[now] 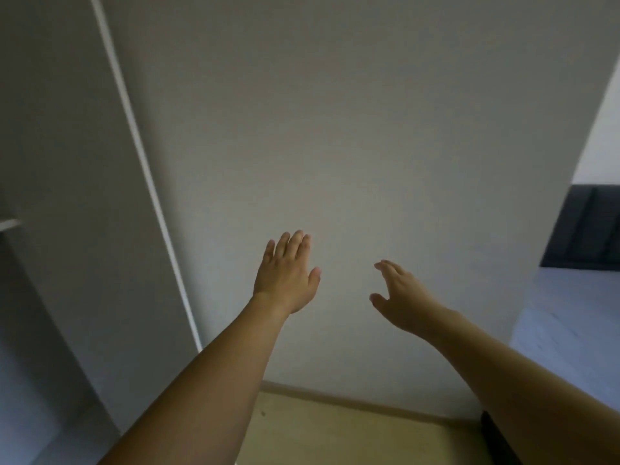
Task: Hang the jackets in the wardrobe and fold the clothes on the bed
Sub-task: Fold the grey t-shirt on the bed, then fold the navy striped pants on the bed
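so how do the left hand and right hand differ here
The left hand shows its back with its fingers straight and close together, pointing up; the right hand is turned more sideways, its fingers slightly bent and its thumb spread apart. The left hand reaches higher in the frame than the right hand. Both are bare, hold nothing, and are raised in front of the pale wardrobe door.

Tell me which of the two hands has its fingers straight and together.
The left hand: its fingers point straight up, side by side. The right hand has its fingers bent forward and thumb spread wide.
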Demonstrator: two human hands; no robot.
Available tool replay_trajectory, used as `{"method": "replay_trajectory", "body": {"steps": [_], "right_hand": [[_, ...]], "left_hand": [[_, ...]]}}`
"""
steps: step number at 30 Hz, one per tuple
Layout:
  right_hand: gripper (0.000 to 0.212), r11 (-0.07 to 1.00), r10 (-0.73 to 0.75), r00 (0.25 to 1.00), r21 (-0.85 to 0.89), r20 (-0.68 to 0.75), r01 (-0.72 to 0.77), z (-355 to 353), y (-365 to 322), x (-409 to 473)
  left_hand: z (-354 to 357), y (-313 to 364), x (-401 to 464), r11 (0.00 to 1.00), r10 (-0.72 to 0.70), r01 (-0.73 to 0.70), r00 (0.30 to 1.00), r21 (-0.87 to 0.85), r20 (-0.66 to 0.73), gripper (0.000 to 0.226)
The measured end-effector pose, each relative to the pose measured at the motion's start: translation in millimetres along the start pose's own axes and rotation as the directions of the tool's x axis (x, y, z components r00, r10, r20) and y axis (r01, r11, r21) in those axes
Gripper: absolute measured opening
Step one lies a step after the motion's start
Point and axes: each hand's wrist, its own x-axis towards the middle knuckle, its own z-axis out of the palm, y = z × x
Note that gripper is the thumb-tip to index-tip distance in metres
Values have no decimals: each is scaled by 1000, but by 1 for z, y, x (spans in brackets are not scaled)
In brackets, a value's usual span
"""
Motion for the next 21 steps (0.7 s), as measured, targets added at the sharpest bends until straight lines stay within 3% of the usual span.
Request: {"method": "replay_trajectory", "body": {"steps": [8,14,21], "right_hand": [[66,979,202,976,-1,77,-202,-6,169,-73],[66,901,432,900,8,50,-433,-60,328,-168],[66,864,502,864,31,36,-503,-126,520,-293]], "left_hand": [[91,176,17,989,101,-82,984,-127,150,69],[121,354,14,954,278,-241,933,-177,230,69],[131,591,-12,940,316,-263,913,-220,258,67]]}}
